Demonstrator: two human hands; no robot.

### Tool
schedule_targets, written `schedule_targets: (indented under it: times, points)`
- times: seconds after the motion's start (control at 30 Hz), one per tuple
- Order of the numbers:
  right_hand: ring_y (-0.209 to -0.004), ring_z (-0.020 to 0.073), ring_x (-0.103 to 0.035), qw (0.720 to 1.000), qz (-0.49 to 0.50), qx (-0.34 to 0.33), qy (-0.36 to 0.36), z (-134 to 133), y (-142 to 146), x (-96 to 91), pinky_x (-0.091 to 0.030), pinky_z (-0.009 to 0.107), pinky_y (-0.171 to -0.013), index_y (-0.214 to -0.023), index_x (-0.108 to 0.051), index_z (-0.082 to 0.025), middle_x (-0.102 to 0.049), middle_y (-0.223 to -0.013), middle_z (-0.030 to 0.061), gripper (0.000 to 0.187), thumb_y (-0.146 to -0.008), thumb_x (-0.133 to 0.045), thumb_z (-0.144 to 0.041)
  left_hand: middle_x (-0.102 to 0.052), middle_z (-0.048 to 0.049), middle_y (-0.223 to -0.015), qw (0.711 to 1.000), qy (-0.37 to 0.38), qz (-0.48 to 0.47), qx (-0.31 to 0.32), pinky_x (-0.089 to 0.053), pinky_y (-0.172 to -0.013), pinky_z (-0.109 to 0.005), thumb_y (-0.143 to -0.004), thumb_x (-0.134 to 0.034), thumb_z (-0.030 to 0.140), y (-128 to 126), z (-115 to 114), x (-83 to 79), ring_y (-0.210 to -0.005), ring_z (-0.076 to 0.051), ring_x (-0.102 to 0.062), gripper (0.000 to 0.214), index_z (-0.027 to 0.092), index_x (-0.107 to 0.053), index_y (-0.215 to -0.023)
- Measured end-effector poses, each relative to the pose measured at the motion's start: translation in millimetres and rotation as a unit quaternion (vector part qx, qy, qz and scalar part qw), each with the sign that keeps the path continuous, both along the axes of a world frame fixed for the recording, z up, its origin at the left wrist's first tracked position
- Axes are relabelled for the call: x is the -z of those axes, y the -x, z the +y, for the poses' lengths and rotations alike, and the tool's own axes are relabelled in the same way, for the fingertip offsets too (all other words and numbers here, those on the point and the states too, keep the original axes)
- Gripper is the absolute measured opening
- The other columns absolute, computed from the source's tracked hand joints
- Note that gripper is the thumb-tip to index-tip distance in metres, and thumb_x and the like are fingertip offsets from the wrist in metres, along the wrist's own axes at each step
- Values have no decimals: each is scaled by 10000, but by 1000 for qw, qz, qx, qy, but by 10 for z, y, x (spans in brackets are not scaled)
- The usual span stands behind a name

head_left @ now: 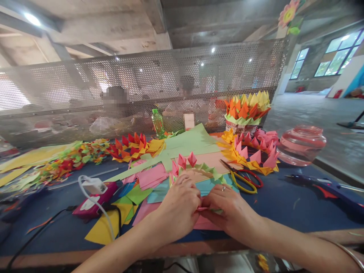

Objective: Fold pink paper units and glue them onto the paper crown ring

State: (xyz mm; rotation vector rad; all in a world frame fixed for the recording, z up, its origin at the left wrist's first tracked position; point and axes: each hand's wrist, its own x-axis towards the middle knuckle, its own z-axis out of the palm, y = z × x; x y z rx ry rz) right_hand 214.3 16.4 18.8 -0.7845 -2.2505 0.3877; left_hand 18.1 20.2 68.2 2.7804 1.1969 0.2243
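Note:
My left hand (179,204) and my right hand (231,210) meet at the front middle of the table. Their fingers are closed around a small pink folded paper piece (202,208), mostly hidden by them. Just beyond lies a ring of folded paper, with a light green zigzag part (212,169) and upright pink paper points (182,162); whether the held piece is joined to it I cannot tell. Under and around the hands are blue paper sheets (157,191) and pink sheets (152,176). Scissors (234,180) with yellow and red handles lie right of the ring.
At right are a glass jar (303,146), a blue glue gun (324,185) and a pink-and-yellow paper ring (256,163). A finished paper basket (247,113) stands behind. Left are a purple power strip (95,203) with cables and a red-orange ring (131,148). A perforated metal screen (159,83) closes the back.

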Motion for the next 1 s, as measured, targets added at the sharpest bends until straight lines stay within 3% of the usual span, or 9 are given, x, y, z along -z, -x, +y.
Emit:
schedule_targets:
  times: [0.27, 0.47, 0.7, 1.0]
  points:
    - [-740, 210, -596, 999, 17, -2, -41, 47, 39, 45, -382, 336, -738, -848, -696, -154, -690, -754, 63, 174, -980, -583, -165, -668, -39, -805, 1000, -16, 15, -4, -379, -1083, -471, -798, -633, 126, -2, -27, -21, -912, -235, -612, 154, 167, -594, -655]
    - [-670, 172, -606, 999, 38, 2, -12, 90, -27, 10, -403, 280, -671, -875, -763, -211, -701, -692, 20, 269, -1024, -595, -360, -693, -54, -793, 1000, -8, 29, -6, -376, -1092, -503, -835, -637, 161, -1, 13, -62, -932, -259, -632, 164, 178, -658, -673]
    - [-673, 158, -619, 999, 43, 18, 24, 49, -90, 4, -423, 253, -643, -832, -760, -196, -698, -683, 20, 250, -1006, -589, -253, -671, -25, -746, 1000, -14, 22, 12, -402, -1071, -431, -785, -673, 149, -27, 73, -120, -879, -224, -613, 201, 182, -612, -597]
    - [-610, 146, -626, 996, 49, 33, 69, 10, -88, -22, -454, 248, -593, -871, -793, -220, -705, -648, -3, 246, -995, -605, -318, -679, -31, -732, 1000, -24, 11, 7, -430, -1049, -439, -794, -677, 190, -1, 81, -88, -861, -235, -626, 201, 188, -630, -598]
